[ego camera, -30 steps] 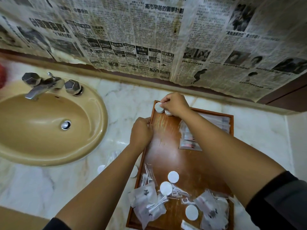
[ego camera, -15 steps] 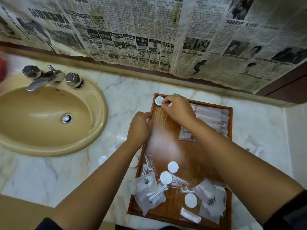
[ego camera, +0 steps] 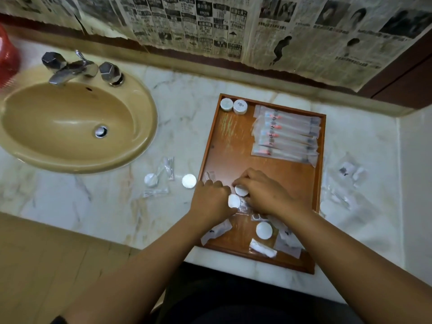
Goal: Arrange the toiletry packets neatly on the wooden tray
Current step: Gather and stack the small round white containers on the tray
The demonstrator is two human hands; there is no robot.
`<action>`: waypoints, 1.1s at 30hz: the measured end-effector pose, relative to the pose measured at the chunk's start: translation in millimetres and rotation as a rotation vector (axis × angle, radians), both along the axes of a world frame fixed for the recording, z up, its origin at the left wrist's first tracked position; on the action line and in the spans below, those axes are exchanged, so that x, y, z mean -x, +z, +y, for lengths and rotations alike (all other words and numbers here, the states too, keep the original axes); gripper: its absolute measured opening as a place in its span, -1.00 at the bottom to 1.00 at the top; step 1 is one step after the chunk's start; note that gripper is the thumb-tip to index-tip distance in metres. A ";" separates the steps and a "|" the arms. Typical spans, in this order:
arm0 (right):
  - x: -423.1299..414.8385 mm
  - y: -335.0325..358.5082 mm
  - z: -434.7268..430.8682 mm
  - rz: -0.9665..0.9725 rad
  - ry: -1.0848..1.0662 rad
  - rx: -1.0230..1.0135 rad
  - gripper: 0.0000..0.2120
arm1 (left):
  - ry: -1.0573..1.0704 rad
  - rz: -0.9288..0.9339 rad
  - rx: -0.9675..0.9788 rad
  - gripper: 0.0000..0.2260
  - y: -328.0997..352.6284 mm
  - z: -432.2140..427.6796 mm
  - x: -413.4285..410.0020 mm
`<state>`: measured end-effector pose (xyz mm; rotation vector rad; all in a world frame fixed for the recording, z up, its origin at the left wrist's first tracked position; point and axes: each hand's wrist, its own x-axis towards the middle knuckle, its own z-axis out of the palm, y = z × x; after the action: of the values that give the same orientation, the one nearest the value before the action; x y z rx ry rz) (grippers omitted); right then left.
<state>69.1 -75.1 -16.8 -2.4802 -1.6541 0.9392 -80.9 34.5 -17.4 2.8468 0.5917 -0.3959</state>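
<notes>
The wooden tray lies on the marble counter. Two white round packets sit side by side in its far left corner. A neat stack of clear toothbrush packets lies along its far right side. Over the near half, my left hand grips a white round packet at its thumb side. Beside it, my right hand pinches another round packet. One more round packet and loose clear sachets lie near the front rim, partly hidden by my arms.
On the counter left of the tray lie a round packet and clear sachets. More sachets lie to its right. A tan sink with a metal faucet takes up the left. Newspaper covers the wall.
Both hands left the tray's far left corner, where two round packets now stay, and came back to the near half, each taking hold of a round packet there.
</notes>
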 end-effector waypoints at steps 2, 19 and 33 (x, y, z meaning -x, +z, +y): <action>2.3 -7.4 -3.5 -0.053 0.024 -0.014 -0.38 | 0.011 0.004 -0.056 -0.63 -2.1 -6.5 1.6; 3.2 7.6 -20.7 0.392 -0.723 -0.334 -0.66 | 0.405 -0.311 0.321 -0.67 5.2 -1.9 1.1; -9.6 29.4 -13.5 1.125 -1.283 -0.463 -0.77 | 0.872 -0.327 1.106 -0.86 37.7 37.4 -17.6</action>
<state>78.6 -88.5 12.6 -1.5113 0.1230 1.0905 -63.3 71.9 20.2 1.3886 1.0272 -0.0375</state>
